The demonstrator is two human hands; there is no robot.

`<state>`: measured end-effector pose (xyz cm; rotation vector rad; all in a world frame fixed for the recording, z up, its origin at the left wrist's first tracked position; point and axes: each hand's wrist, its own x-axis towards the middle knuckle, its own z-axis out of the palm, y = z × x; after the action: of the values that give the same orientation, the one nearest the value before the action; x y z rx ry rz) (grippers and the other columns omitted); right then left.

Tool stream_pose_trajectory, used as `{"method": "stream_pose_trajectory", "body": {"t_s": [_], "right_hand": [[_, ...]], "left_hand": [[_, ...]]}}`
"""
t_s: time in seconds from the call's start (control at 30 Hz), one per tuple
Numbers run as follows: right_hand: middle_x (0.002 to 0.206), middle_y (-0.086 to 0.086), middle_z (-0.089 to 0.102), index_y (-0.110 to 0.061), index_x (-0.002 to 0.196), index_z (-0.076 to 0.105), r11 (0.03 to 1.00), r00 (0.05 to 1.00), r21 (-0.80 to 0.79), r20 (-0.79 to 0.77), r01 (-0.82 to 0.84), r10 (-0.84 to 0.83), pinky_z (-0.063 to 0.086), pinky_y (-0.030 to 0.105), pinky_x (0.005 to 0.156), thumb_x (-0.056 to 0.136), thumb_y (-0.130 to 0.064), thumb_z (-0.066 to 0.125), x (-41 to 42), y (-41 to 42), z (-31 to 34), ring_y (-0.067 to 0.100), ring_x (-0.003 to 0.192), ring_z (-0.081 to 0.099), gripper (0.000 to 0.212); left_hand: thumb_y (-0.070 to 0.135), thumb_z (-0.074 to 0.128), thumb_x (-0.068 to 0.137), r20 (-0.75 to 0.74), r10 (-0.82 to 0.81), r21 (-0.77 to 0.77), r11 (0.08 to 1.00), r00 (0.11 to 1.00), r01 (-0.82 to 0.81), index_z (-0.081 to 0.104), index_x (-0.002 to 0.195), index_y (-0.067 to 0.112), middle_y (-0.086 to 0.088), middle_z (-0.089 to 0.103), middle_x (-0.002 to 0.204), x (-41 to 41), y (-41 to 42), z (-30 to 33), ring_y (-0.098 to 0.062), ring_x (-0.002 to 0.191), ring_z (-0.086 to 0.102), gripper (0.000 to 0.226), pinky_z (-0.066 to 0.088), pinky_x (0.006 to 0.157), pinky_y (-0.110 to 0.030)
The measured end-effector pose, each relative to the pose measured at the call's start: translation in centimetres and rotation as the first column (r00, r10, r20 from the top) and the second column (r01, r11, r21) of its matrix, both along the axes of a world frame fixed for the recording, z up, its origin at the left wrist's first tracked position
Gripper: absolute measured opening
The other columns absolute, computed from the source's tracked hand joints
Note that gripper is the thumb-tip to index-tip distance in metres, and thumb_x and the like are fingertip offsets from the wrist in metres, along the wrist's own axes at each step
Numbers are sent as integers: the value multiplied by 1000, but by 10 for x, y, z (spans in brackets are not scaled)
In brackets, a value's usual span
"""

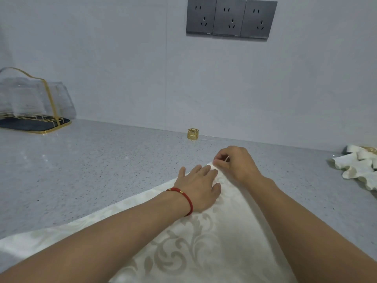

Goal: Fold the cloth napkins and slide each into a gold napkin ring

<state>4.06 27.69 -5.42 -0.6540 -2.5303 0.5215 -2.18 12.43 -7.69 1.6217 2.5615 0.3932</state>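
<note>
I am pressing my left hand (199,188), fingers flat, on the napkin (204,242). My right hand (234,162) is pinching its far corner. A ring (193,134) is standing well apart by the wall.

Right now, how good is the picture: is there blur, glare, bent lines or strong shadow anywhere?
Head view: light is soft and even, with only faint shadows under the left hand and right hand; the rack at the left edge is smeared and hazy; the counter shows mild sheen, no hard glare; the sockets tilt from wide-angle bending; the ring and napkin read fairly clearly.
</note>
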Motion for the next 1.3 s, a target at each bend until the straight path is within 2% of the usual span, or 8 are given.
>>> {"method": "stream_pose_trajectory", "body": {"t_s": [0.17, 0.3, 0.4, 0.53, 0.67, 0.83, 1.03, 1.3], "right_hand": [[80, -10, 68, -26, 82, 77, 969, 994, 241, 101, -53, 30, 56, 36, 69, 92, -30, 73, 16, -14, -1, 13, 77, 64, 12], [92, 16, 70, -6, 92, 72, 972, 977, 211, 205, -103, 59, 57, 45, 76, 90, -14, 56, 24, -15, -5, 31, 87, 65, 18], [108, 29, 66, 6, 101, 70, 988, 980, 118, 186, -98, 75, 52, 40, 90, 85, 4, 47, 30, -12, -11, 39, 100, 63, 28], [122, 0, 71, -12, 116, 77, 997, 998, -71, 40, -38, 41, 45, 19, 98, 95, 1, 50, 36, -14, -15, 16, 115, 63, 36], [97, -7, 73, -19, 105, 77, 996, 1000, -86, -20, 0, -2, 50, 24, 82, 98, -16, 62, 27, -6, -14, 11, 90, 65, 17], [85, -6, 65, -20, 87, 66, 995, 997, 97, 76, -5, -2, 51, 37, 76, 91, -11, 59, 21, -12, -6, 19, 85, 60, 12], [89, -4, 59, -24, 104, 67, 829, 979, 539, 196, -153, 53, 33, 35, 71, 91, -7, 57, 36, -21, -9, 22, 85, 52, 23], [86, -9, 72, -21, 90, 75, 994, 999, -108, -27, 26, -29, 54, 24, 72, 97, -16, 57, 39, -22, -9, 10, 80, 66, 20]], "left_hand": [[16, 38, 95, 239, 209, 226, 938, 948, -263, 49, 110, 22, 3, 62, 100, -3, 8, 24, -22, 98, 58, 20, 36, 98, -41], [17, 44, 99, 246, 314, 246, 895, 917, -372, 61, 115, 28, 7, 65, 111, -13, 23, 30, -21, 108, 59, 26, 34, 101, -43], [20, 54, 94, 149, 324, 237, 905, 934, -352, 66, 75, 24, 6, 62, 76, -15, 33, 30, -22, 80, 59, 23, 41, 96, -45], [16, 63, 89, 50, 309, 211, 926, 950, -312, 73, 77, 21, 3, 67, 80, -15, 41, 27, -23, 78, 55, 15, 42, 94, -45], [12, 61, 90, 27, 270, 201, 942, 962, -270, 69, 86, 23, 2, 69, 92, -19, 43, 28, -23, 94, 60, 14, 39, 98, -48], [6, 58, 89, -129, 151, 198, 972, 980, -124, 64, 86, 24, 4, 67, 88, -24, 37, 28, -20, 98, 53, 19, 38, 94, -45], [1, 57, 86, -461, -87, 117, 981, 883, 158, 66, 86, 30, 11, 59, 81, -28, 21, 29, -16, 88, 46, 30, 30, 80, -34], [4, 58, 89, 80, 29, 312, 949, 996, -53, 77, 84, 20, 1, 68, 80, -35, 19, 21, -18, 75, 63, 25, 57, 76, -33]]}}
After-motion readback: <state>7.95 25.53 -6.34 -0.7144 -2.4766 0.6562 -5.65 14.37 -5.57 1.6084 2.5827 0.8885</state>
